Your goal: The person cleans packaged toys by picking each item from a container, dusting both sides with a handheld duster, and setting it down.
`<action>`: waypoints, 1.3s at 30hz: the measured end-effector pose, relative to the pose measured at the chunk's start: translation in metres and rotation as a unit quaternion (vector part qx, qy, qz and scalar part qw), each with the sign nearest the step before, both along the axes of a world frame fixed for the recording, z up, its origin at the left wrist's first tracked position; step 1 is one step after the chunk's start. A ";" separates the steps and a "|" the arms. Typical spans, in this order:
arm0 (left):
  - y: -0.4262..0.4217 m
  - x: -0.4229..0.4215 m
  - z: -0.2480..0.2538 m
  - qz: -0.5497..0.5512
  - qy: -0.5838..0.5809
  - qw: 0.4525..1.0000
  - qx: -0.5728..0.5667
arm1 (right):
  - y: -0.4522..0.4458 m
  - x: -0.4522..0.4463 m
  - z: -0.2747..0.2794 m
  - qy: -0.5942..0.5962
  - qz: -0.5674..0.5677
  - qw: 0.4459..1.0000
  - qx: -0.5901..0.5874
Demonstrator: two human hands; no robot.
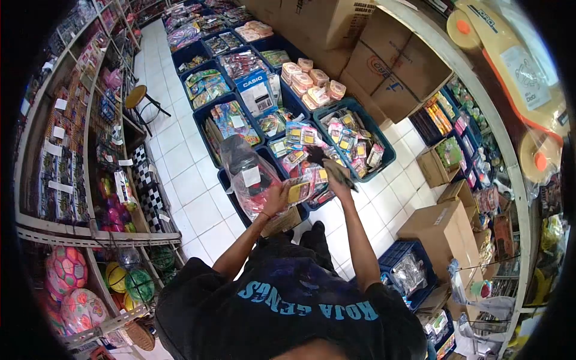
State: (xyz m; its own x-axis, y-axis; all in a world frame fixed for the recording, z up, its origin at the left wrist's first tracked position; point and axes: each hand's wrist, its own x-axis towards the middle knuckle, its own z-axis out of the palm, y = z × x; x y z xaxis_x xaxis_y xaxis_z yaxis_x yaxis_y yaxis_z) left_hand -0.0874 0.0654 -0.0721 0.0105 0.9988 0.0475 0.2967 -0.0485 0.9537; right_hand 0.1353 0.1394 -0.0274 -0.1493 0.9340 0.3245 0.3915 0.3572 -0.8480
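Note:
My left hand point(276, 200) is closed on a pink-and-yellow carded package point(299, 191), above the near end of the crates. To its left lies a clear plastic bag point(251, 176) with red and black contents and a white label. My right hand point(339, 180) is at a dark cloth-like item point(337, 171), its fingers mostly hidden by it. Beneath and beyond both hands, a blue crate holds several similar carded packages point(302, 134). Another blue crate point(387, 157) with mixed packages stands just right of my right hand.
More blue crates run away from me, one with a Casio box point(255, 93), another with pink-lidded containers point(312, 81). Large cardboard boxes point(393, 66) stand behind. Shelves point(90, 237) line the left; a stool point(137, 98) stands in the tiled aisle. Cartons point(441, 231) sit at right.

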 end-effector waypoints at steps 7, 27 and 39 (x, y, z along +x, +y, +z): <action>0.021 -0.002 -0.030 0.105 -0.029 0.994 0.001 | -0.040 0.008 -0.066 -0.132 0.088 0.986 0.049; 0.008 -0.002 -0.044 0.102 -0.022 0.994 0.035 | -0.058 -0.004 -0.052 -0.035 -0.019 0.994 -0.105; -0.015 -0.005 -0.045 0.071 -0.022 0.992 -0.098 | -0.058 -0.027 0.012 0.026 0.051 0.986 -0.158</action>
